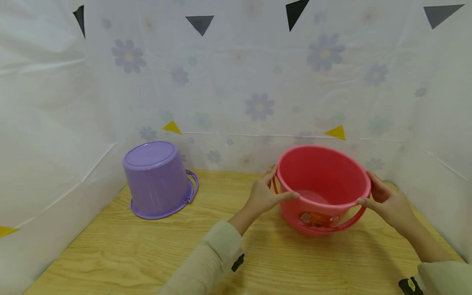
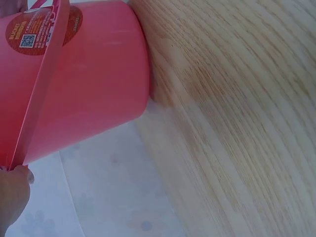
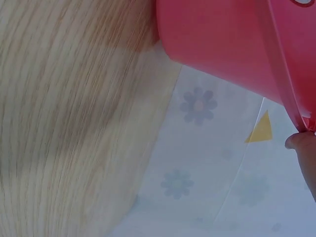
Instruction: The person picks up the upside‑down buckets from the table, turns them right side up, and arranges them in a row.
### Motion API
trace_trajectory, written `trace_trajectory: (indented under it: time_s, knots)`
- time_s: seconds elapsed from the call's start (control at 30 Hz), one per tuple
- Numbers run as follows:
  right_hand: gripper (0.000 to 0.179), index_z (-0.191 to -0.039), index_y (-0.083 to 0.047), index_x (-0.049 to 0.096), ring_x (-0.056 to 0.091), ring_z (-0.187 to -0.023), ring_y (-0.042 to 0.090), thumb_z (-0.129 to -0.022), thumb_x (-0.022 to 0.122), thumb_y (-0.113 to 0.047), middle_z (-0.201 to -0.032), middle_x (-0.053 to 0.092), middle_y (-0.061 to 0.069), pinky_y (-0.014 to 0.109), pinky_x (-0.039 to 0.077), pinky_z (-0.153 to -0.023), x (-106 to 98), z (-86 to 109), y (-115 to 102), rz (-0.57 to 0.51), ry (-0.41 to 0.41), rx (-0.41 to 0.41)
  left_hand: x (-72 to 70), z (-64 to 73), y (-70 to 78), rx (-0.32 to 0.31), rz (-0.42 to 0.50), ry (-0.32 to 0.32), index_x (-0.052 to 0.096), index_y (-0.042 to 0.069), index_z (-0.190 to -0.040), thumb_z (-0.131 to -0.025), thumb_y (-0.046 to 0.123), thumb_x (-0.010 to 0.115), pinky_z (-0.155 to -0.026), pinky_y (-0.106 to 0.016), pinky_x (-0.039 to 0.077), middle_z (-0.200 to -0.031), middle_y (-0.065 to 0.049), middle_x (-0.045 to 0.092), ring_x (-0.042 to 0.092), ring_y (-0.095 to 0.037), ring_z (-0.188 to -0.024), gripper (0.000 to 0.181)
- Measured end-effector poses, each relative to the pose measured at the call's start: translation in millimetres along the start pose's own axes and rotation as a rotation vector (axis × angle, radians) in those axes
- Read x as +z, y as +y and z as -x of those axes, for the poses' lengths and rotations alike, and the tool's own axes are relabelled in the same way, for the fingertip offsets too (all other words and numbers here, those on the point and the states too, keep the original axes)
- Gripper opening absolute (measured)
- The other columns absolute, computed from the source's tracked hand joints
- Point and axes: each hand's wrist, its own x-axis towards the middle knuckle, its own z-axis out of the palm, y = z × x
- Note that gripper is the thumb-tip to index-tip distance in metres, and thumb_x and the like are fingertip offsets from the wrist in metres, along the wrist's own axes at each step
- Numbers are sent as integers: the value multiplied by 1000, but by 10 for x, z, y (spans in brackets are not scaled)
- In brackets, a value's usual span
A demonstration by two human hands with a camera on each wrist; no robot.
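Observation:
A red plastic bucket stands mouth up on the right side of the table, its red handle hanging down across the front. My left hand grips its rim from the left, thumb at the front edge. On the opposite side my right hand holds the rim where the handle joins. The left wrist view shows the bucket wall with a round printed label. Only part of each hand shows in the wrist views. Whether the base rests fully on the table is hard to tell.
A purple bucket sits upside down at the table's left, its handle lying toward the right. White flowered sheeting walls the wooden table at the back and both sides. Black and yellow triangles mark the sheeting.

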Motion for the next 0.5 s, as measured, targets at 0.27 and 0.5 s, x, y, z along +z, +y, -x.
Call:
trace_trajectory:
  time_s: [0.27, 0.5]
  knots:
    - [73, -148, -2, 13, 31, -108, -30, -90, 58, -5, -135, 28, -31, -2, 42, -77, -138, -122, 94, 73, -101, 110, 60, -62, 23, -51, 1, 34, 29, 18, -146, -73, 37, 78, -105, -38, 41, -153, -1, 25, 24, -19, -142, 90]
    - [71, -148, -2, 13, 26, -104, -32, -92, 56, -11, -141, 21, -24, -3, 40, -74, -214, -186, 128, 146, -144, 174, 84, -95, 38, -78, -6, 46, 30, 15, -145, -73, 40, 77, -107, -38, 38, -154, -2, 25, 22, -18, -142, 89]
